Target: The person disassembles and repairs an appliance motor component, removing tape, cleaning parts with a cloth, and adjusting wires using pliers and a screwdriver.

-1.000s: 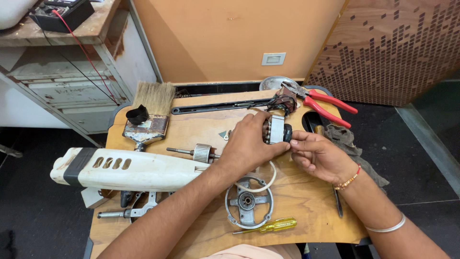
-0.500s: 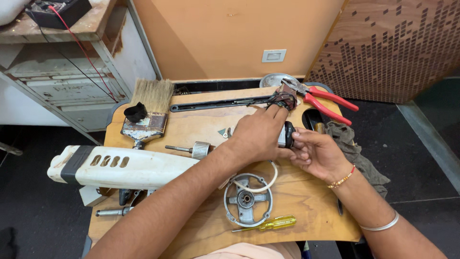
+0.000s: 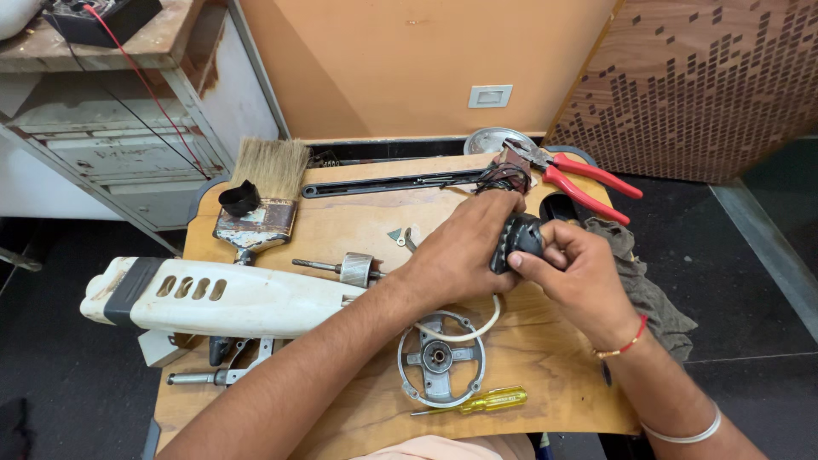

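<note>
You are looking down at a small wooden board [image 3: 341, 230] used as a bench, set before an orange wall with a perforated brown panel to the right and a worn white shelf unit to the left. Both of your hands meet over the right half of the board around a small dark motor part [image 3: 516, 240]: your left hand [image 3: 464, 247] wraps over it from the left with the fingers curled closed on it, and your right hand [image 3: 579, 277] pinches its near right side between thumb and fingertips. So each hand is clenched on the part, which sits just above the wood, most of it hidden by your fingers. What shows of it runs roughly upright in the view, its long axis leaning from the near edge toward the wall; which end faces where you cannot tell. A white cord loops from under your left palm down to a round metal bracket [image 3: 440, 358] lying flat near you, with a yellow-handled screwdriver [image 3: 486, 400] just beside it. To the left lie a long white housing [image 3: 221, 296], a rotor shaft [image 3: 349, 268] and a wide paintbrush [image 3: 260, 200]. Red-handled pliers [image 3: 579, 179] rest at the far right corner, near a grey rag [image 3: 639, 281]
</note>
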